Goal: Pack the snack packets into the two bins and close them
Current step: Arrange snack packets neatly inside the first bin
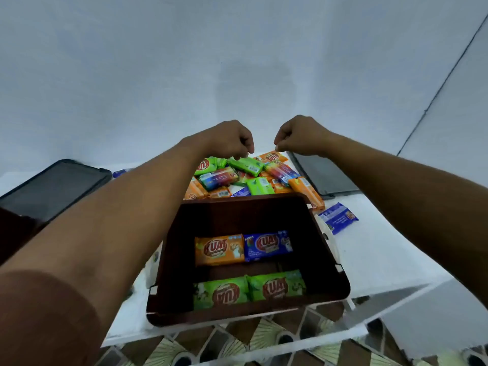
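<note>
both hands reach past the bin to the pile just beyond its far wall, because that is where the unpacked packets lie.

the left hand is curled knuckles-up. its fingertips are narrowed to what looks like a pinch on the end of a green packet on top of the pile. that packet's long axis slants from beyond the bin's far-left corner down toward its far-right one.

the right hand is curled the same way, thumb and forefinger nearly closed just above an orange packet at the pile's edge farthest from the bin. i cannot tell whether it holds anything.

inside the bin four packets lie flat in two rows, long axes parallel to its near wall, probably so they tile the floor.
- the far row is orange and blue, logos upright to the person.
- the near row is two greens, the left one's logo upside down.

much of the bin is unfilled, so packing looks early.

a dark lid lies left of the bin and a grey lid beyond its right side, both off so loading stays open. a blue packet sits alone on the table, right of the bin.
</note>
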